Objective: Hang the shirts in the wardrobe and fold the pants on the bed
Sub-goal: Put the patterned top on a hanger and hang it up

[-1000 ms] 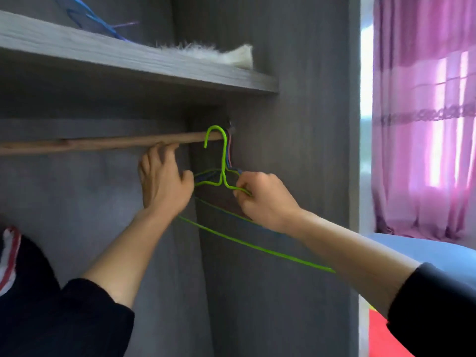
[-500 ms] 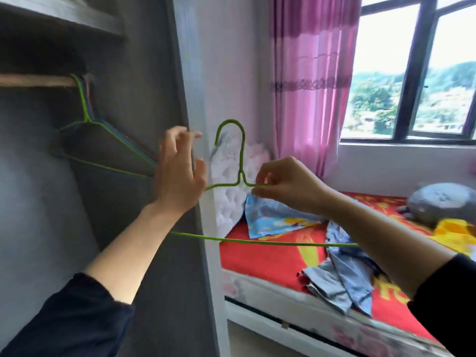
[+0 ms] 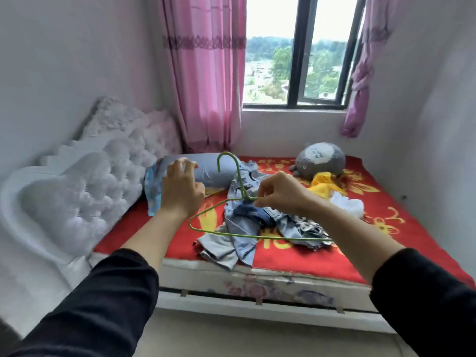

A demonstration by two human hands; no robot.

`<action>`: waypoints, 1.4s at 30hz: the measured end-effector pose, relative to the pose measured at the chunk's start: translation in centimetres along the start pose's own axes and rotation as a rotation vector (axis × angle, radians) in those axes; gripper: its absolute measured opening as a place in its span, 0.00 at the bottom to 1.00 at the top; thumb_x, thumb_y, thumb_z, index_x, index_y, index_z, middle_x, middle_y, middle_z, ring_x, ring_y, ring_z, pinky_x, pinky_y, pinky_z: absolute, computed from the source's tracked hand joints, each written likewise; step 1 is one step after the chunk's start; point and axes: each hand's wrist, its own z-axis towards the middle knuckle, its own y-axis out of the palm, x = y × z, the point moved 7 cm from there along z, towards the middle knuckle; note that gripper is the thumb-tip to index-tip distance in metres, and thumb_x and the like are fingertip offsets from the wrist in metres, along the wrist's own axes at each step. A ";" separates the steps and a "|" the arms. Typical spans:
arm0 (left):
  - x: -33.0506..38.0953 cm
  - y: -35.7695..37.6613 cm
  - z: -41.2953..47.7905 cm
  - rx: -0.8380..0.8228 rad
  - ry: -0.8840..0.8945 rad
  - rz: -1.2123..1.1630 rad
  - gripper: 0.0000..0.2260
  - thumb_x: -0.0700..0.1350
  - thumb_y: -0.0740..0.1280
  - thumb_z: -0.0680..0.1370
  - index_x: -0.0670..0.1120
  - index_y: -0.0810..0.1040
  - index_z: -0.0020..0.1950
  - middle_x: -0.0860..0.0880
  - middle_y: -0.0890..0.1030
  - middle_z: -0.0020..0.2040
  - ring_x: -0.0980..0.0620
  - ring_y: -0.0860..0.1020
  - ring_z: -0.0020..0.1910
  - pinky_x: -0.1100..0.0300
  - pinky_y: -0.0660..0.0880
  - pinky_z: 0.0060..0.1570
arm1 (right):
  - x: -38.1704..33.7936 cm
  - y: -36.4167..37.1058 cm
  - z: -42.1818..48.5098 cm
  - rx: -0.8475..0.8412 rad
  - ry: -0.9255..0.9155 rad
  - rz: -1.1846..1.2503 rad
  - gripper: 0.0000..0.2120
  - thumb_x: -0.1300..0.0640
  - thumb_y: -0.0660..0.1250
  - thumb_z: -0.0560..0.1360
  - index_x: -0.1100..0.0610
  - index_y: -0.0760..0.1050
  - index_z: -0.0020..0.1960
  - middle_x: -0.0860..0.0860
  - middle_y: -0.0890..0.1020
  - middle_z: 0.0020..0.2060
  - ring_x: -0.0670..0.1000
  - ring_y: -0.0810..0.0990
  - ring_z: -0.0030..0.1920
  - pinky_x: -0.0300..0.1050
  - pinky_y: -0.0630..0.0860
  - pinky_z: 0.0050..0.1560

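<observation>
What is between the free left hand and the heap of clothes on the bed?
Only the green hanger, pinched by the right hand, hangs above the heap of clothes; otherwise the left hand has open air.

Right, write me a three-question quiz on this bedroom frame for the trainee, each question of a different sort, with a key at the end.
1. True or false: the left hand grips the green hanger.
2. Multiple choice: the heaped clothes lie on: A the red bed cover; B the windowsill; C the floor.
3. Fill the gap: the right hand pinches the hanger at the base of its ____.

Key: 1 false, the left hand is open beside the hanger and holds nothing; 2 A; 3 hook.
</observation>
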 end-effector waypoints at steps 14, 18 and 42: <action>16.2 34.0 4.8 -0.557 0.045 -0.185 0.18 0.42 0.60 0.76 0.44 0.68 0.65 0.43 0.67 0.65 0.44 0.66 0.65 0.49 0.69 0.58 | 32.1 -1.1 3.2 0.017 0.506 -0.060 0.14 0.50 0.64 0.76 0.59 0.76 0.38 0.55 0.81 0.37 0.54 0.78 0.39 0.48 0.72 0.40; 19.1 43.0 7.9 -0.680 0.059 -0.201 0.16 0.42 0.61 0.76 0.44 0.69 0.64 0.44 0.68 0.63 0.45 0.66 0.64 0.52 0.68 0.55 | 40.1 -1.7 5.4 0.062 0.615 0.031 0.11 0.55 0.62 0.77 0.60 0.76 0.40 0.56 0.81 0.39 0.56 0.78 0.42 0.46 0.66 0.39; 24.9 82.9 9.4 -1.046 -0.381 -0.118 0.15 0.41 0.61 0.76 0.45 0.72 0.62 0.44 0.69 0.64 0.44 0.67 0.64 0.52 0.69 0.57 | 84.2 -3.4 16.0 0.135 1.026 0.142 0.25 0.49 0.60 0.78 0.59 0.63 0.26 0.48 0.66 0.18 0.47 0.65 0.22 0.44 0.62 0.28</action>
